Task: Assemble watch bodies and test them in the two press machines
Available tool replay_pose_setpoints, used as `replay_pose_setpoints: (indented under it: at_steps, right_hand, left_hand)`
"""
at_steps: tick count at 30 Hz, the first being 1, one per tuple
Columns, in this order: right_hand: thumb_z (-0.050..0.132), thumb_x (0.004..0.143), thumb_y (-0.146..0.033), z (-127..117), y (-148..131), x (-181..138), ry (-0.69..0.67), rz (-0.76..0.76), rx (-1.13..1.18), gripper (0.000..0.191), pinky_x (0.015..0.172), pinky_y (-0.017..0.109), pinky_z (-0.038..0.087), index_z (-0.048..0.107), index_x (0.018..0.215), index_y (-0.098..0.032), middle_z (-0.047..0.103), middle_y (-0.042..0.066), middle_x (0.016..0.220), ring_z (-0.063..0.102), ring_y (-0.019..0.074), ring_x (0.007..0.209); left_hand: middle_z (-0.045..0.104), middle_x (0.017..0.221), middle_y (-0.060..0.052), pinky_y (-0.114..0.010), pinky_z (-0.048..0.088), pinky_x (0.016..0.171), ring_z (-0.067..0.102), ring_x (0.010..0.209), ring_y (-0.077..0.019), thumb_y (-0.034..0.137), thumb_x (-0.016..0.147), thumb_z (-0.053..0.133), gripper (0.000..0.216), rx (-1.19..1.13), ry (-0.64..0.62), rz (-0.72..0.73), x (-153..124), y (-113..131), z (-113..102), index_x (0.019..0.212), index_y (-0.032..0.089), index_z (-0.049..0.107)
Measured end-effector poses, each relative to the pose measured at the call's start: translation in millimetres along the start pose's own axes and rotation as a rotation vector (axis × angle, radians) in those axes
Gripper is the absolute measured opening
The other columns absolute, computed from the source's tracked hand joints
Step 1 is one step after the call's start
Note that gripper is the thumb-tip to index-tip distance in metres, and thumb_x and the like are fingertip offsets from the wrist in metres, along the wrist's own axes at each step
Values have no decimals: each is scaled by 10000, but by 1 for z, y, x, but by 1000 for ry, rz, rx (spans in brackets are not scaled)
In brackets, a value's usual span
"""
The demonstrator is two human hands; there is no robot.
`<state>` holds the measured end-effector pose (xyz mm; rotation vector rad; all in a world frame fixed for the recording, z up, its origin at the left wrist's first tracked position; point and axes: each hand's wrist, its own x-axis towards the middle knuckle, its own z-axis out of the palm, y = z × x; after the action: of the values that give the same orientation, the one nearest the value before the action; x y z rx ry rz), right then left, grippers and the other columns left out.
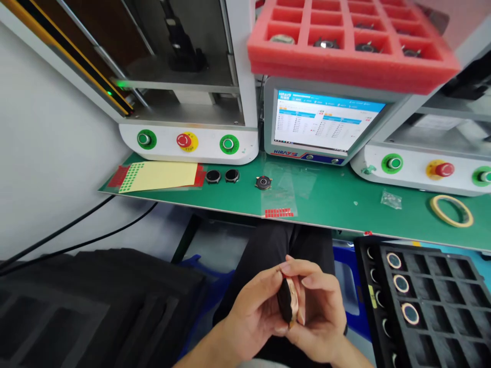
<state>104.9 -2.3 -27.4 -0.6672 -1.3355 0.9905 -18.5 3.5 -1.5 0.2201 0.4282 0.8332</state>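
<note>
Above my lap, a round watch case (288, 300) with a rose-gold rim and a dark face is tilted on edge between my hands. My left hand (256, 306) grips it from the left, thumb near its upper edge. From the other side my right hand (320, 301) closes round it, fingers along the top and thumb below. On the green table (230, 200) ahead lie two dark watch cases, one on the left (213, 177) and one on the right (232, 176). Farther right, another watch case (263, 182) lies back side up by a clear plastic sheet with red stickers (279, 212).
A black compartment tray (431, 266) at right holds several rose-gold watch cases. A red foam tray (353, 71) sits above the monitor (328, 122). Press machines with buttons line the back. A tape roll (451, 210) and yellow sticker sheet (164, 176) lie on the table.
</note>
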Motion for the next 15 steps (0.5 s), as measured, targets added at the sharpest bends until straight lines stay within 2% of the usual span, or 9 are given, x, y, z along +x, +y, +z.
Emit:
replay_pose_setpoints:
  at_steps: [4, 6, 8, 9, 11, 13, 15]
  right_hand:
    - [798, 754, -220, 3, 8, 2, 87, 64, 6, 507, 1023, 449, 503, 542, 1190, -267, 664, 70, 1097, 642, 216, 1059]
    - [791, 775, -254, -3, 19, 7, 143, 75, -67, 458, 964, 446, 537, 534, 1154, -261, 645, 76, 1078, 646, 228, 1054]
    - [767, 799, -253, -19, 35, 21, 202, 25, -260, 415, 898, 422, 558, 513, 1128, -260, 622, 77, 1073, 647, 230, 1040]
    - [760, 802, -249, -32, 45, 32, 228, -13, -376, 400, 879, 414, 553, 508, 1112, -259, 614, 76, 1070, 643, 229, 1031]
    - [768, 779, -239, -62, 67, 59, 267, -64, -591, 369, 910, 434, 510, 524, 1056, -252, 614, 66, 1050, 623, 230, 1020]
    - [786, 744, -249, -94, 86, 88, 257, -44, -665, 348, 933, 461, 479, 556, 1005, -233, 622, 66, 1016, 613, 245, 1003]
    - [805, 704, -280, -119, 102, 110, 208, 11, -692, 365, 896, 459, 493, 581, 985, -216, 640, 62, 964, 626, 251, 938]
  left_hand:
    - [528, 641, -23, -149, 262, 398, 349, 434, -44, 575, 899, 488, 486, 79, -35, -50, 13, 4, -11, 808, 118, 627]
    - [541, 639, -33, -182, 338, 408, 385, 424, -68, 648, 931, 298, 634, 402, 2, 14, 28, 14, -21, 830, 121, 636]
    - [585, 682, -53, -233, 447, 481, 491, 479, -112, 618, 955, 224, 646, 933, 172, 214, 51, 32, -33, 883, 128, 638]
    - [612, 729, -63, -260, 492, 548, 550, 544, -136, 565, 968, 262, 570, 1211, 300, 355, 64, 45, -40, 922, 136, 633]
    - [647, 912, -97, -341, 530, 751, 619, 782, -203, 460, 928, 460, 357, 1459, 478, 559, 92, 74, -55, 1027, 151, 608]
    - [613, 1123, -123, -438, 448, 983, 556, 1079, -278, 364, 846, 598, 317, 1577, 535, 683, 118, 102, -69, 1098, 173, 594]
    - [566, 1232, -125, -498, 357, 1077, 472, 1205, -325, 311, 745, 701, 451, 1684, 538, 749, 139, 124, -80, 1162, 187, 579]
